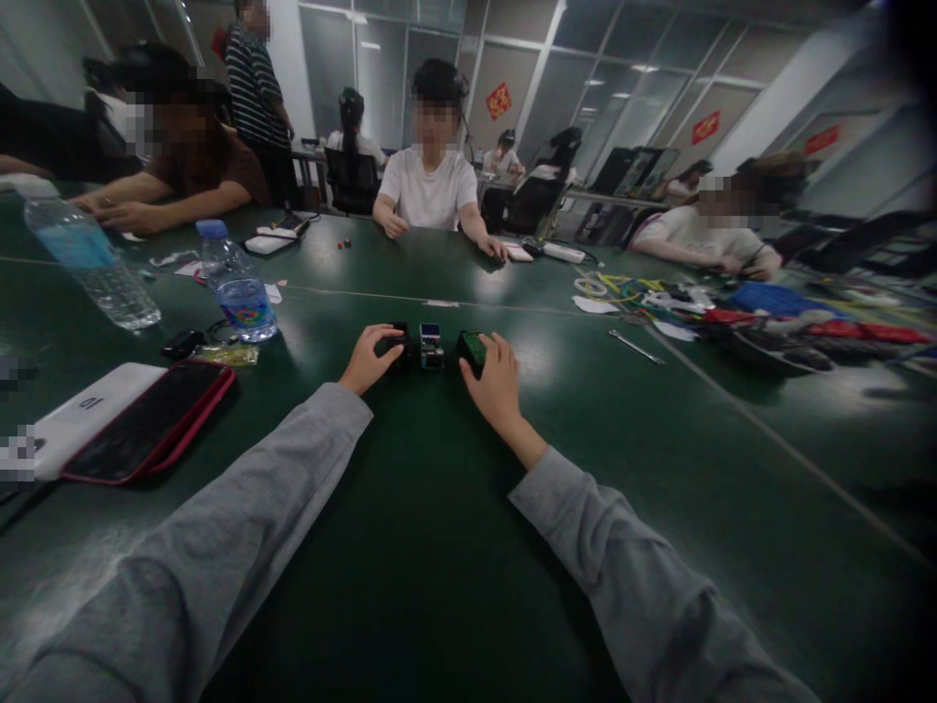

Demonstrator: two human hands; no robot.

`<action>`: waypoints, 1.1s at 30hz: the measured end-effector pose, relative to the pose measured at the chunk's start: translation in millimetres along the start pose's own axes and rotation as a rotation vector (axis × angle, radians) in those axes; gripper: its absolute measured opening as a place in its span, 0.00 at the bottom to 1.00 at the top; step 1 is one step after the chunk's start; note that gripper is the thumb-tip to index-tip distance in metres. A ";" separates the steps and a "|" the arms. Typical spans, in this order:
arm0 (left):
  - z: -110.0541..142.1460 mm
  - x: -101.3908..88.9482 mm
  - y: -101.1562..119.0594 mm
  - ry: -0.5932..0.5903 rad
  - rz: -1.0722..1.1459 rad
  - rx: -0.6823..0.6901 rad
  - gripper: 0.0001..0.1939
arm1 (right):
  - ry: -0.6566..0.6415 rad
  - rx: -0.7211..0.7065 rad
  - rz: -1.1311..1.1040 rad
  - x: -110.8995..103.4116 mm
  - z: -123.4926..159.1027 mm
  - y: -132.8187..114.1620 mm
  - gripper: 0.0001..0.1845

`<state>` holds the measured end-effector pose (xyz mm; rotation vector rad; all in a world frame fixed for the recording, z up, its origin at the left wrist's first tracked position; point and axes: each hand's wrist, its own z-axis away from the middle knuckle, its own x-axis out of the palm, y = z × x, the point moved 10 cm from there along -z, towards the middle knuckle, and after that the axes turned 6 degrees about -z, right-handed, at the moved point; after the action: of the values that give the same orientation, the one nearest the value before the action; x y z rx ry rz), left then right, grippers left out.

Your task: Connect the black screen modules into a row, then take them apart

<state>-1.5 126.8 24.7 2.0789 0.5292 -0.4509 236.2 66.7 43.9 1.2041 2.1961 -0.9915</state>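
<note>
My left hand (372, 359) is closed around a small black object (399, 353), its thumb and fingers on the near side. What kind of object it is I cannot make out. My right hand (498, 383) holds a small dark box with a green face (470, 350), fingers over its top and thumb on its left side. Between the two hands, touched by neither, stands a small silver and black device (431, 348) with a bluish panel on top. All three things rest on the green table (410, 508).
Left: two water bottles (241, 298), a phone in a red case (150, 420), a white device (88, 405) and a small yellow packet (226, 354). Right: a wrench (635, 347) and piled cables (630, 293). A person in white (431, 186) sits opposite; others sit around.
</note>
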 end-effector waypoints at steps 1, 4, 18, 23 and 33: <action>0.0 0.0 -0.1 0.001 0.001 -0.001 0.12 | 0.010 0.048 -0.015 1.0 -0.4 10.2 0.28; 0.3 0.1 -0.9 0.005 0.007 -0.007 0.12 | -0.002 0.122 -0.085 7.6 0.6 27.1 0.28; 1.3 -0.2 -2.0 -0.016 0.004 -0.030 0.12 | -0.026 0.158 -0.196 9.8 2.4 26.2 0.29; 2.0 0.0 -2.5 -0.016 0.000 -0.024 0.13 | 0.000 0.119 -0.190 4.4 1.6 18.3 0.29; -0.2 0.4 -3.3 0.004 0.003 0.000 0.12 | -0.033 0.120 -0.195 7.5 2.2 16.9 0.30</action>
<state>-2.9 128.7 22.3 2.0812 0.5287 -0.4449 246.8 75.2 31.1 1.0305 2.2889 -1.2284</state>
